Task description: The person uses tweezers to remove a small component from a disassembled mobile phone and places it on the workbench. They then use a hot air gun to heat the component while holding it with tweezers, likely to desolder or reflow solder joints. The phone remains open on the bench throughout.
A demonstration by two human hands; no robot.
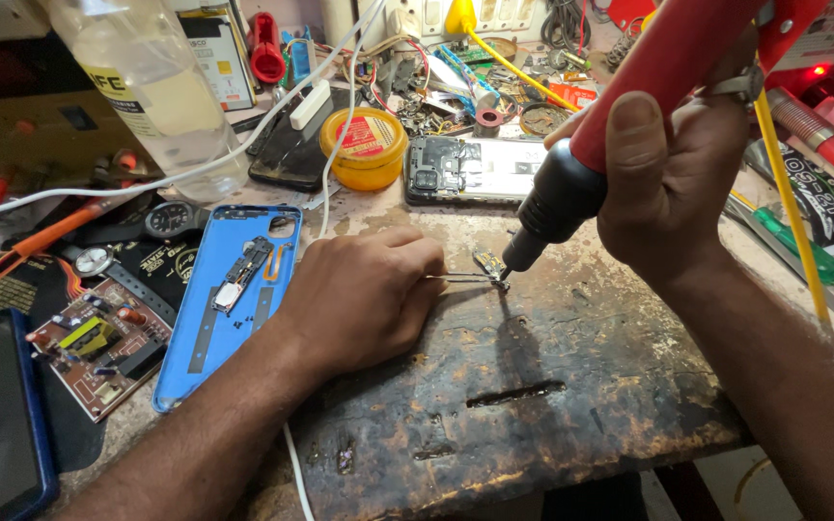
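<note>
My left hand (364, 299) rests on a scorched wooden work board (533, 386) and grips thin metal tweezers (463, 279). Their tips pinch a small circuit part (489, 262) lying on the board. My right hand (673, 164) holds a red hot-air tool with a black nozzle (557, 203). The nozzle tip points down at the small part, a few centimetres above it.
A blue phone back cover (229, 299) with small parts lies left of my left hand. An opened phone (470, 169), a yellow round tin (364, 145), a clear plastic bottle (156, 87), a brown circuit board (94, 347), a white cable (195, 169) and screwdrivers (803, 241) crowd the bench.
</note>
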